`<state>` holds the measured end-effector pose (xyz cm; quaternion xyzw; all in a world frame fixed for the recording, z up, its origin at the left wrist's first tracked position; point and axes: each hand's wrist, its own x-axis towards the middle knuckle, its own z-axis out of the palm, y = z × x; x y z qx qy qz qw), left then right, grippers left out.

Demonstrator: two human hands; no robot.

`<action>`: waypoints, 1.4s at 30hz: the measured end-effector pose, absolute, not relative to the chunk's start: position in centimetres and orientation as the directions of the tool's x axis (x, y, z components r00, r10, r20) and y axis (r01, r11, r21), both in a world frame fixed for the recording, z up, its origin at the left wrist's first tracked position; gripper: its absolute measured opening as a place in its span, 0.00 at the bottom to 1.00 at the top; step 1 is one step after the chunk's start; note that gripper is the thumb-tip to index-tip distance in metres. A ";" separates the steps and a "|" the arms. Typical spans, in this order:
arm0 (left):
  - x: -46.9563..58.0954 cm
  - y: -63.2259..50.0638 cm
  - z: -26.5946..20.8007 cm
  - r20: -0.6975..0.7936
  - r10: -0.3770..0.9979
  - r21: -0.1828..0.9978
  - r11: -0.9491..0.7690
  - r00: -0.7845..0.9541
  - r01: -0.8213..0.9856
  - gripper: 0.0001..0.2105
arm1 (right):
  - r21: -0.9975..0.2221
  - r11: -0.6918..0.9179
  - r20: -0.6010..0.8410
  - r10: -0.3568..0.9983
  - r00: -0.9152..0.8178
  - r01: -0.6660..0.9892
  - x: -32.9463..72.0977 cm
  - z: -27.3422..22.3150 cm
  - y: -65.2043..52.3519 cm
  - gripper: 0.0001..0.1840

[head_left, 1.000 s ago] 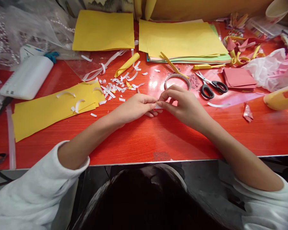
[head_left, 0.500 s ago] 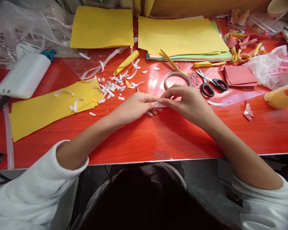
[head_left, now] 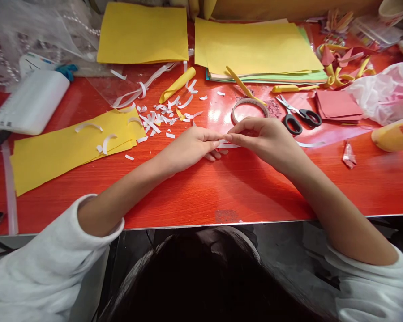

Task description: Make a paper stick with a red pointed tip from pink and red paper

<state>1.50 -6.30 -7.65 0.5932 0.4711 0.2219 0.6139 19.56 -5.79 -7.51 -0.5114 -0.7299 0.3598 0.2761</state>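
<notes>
Pinching a slim white strip (head_left: 229, 146) with both hands, fingertips almost meeting: left hand (head_left: 198, 145) has it nipped between thumb and forefinger, and the right hand (head_left: 267, 138) has a similarly narrow pinch right next to it. So the strip sits between the two, over the red table (head_left: 188, 197), partly covered by fingers so I can't tell its full length. Ring-shaped roll (head_left: 233, 114) is just beyond the right hand, black-handled scissors (head_left: 290, 109) right of that, and white paper scraps (head_left: 152, 126) are scattered near the long yellow sheets (head_left: 67, 147) off to the left
</notes>
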 end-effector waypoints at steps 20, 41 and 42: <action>1.5 -6.4 -7.7 -0.297 0.838 0.943 0.183 0.458 0.277 0.12 | -0.733 0.265 0.060 0.942 -0.329 0.626 19.5 -7.5 -5.9 0.08; 0.7 -5.9 -7.8 0.064 0.884 0.863 -0.282 0.464 0.419 0.08 | -0.766 0.343 0.148 0.917 -0.369 0.543 20.2 -7.0 -5.9 0.10; 0.6 -5.9 -7.7 0.072 0.884 0.851 -0.296 0.462 0.434 0.09 | -0.767 0.343 0.152 0.918 -0.366 0.543 20.2 -7.1 -5.9 0.09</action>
